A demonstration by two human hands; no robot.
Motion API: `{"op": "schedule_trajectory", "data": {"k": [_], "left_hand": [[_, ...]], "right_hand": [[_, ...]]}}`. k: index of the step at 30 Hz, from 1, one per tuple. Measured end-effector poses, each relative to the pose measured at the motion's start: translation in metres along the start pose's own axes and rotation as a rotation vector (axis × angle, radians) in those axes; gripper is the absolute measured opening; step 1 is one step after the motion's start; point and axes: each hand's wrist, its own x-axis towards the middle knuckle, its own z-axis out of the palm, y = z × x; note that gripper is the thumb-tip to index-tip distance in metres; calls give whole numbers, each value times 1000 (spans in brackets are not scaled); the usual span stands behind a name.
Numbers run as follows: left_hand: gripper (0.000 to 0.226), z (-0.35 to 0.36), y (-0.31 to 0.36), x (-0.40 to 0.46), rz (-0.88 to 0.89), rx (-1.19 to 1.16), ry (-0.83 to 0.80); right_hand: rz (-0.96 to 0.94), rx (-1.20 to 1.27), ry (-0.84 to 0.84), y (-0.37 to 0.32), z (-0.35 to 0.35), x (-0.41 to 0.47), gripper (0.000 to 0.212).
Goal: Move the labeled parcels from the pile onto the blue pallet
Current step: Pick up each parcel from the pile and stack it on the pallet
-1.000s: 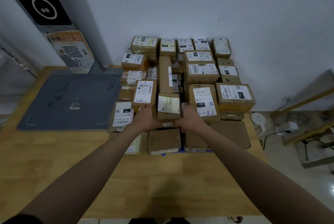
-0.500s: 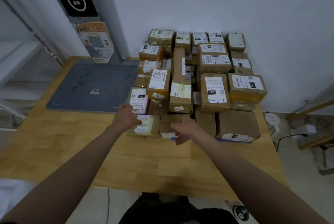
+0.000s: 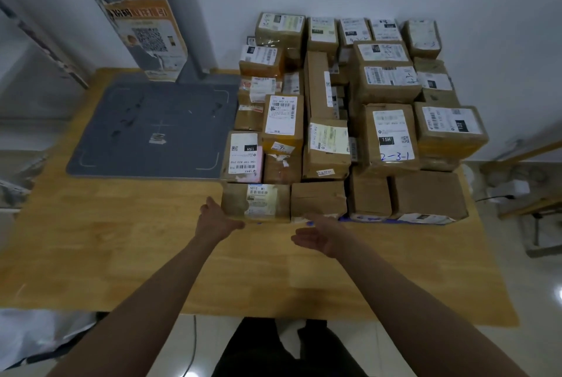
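We list: front parcel [image 3: 256, 202] on the tabletop [image 3: 121, 249], at the pile's [image 3: 349, 109] near-left corner. Left grip [image 3: 216, 220], fingers straight, touches its left end. Right grip [image 3: 319, 236] open, empty, just before it. Grey mat [image 3: 152, 124] lies left.

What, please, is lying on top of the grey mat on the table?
Only a small paper label lies near the middle of the grey mat. The stand covers its far edge.
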Motion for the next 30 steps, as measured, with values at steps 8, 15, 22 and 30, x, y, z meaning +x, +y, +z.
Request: {"op": "schedule_trajectory", "data": {"k": [8, 15, 22, 30], "left_hand": [[103, 13, 5, 18, 58, -17, -34], [101, 16, 9, 21, 69, -34, -21], [101, 21, 12, 17, 48, -60, -8], [101, 27, 16, 15, 37, -61, 14]], "right_hand": [[-44, 124, 23, -4, 11, 17, 39], [-29, 189, 36, -7, 12, 15, 41], [-8, 247, 42, -9, 19, 14, 44], [19, 227, 76, -9, 28, 16, 43]]}}
